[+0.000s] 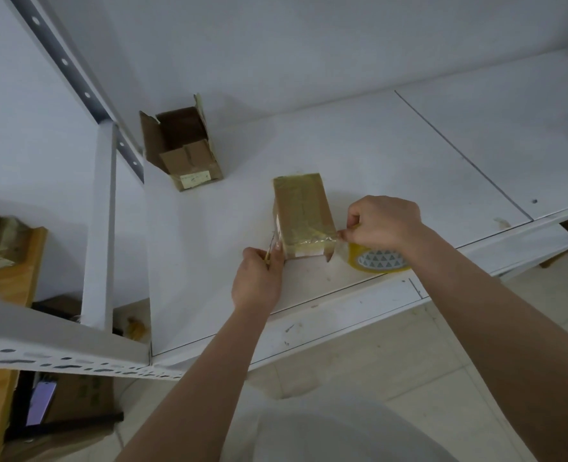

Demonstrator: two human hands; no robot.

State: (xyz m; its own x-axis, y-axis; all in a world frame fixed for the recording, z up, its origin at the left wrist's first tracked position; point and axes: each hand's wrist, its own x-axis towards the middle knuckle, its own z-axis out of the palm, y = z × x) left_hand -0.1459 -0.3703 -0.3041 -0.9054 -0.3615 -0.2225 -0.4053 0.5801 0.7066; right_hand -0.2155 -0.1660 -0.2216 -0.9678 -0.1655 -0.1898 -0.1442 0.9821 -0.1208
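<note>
A small closed cardboard box (301,208), wrapped in yellowish clear tape, lies on the white shelf (392,155) near its front edge. My left hand (259,278) is at the box's near left corner and pinches a thin yellowish thing, perhaps a small cutter, against the tape there. My right hand (380,223) pinches the strip of tape (322,236) stretched across the box's near end. Under my right wrist lies the tape roll (380,260), yellow with a patterned white core.
An open, empty cardboard box (182,145) stands at the back left of the shelf by the slotted upright (102,208). More cartons and a wooden board (12,261) sit lower left. Tiled floor (409,361) lies below the shelf's front rail.
</note>
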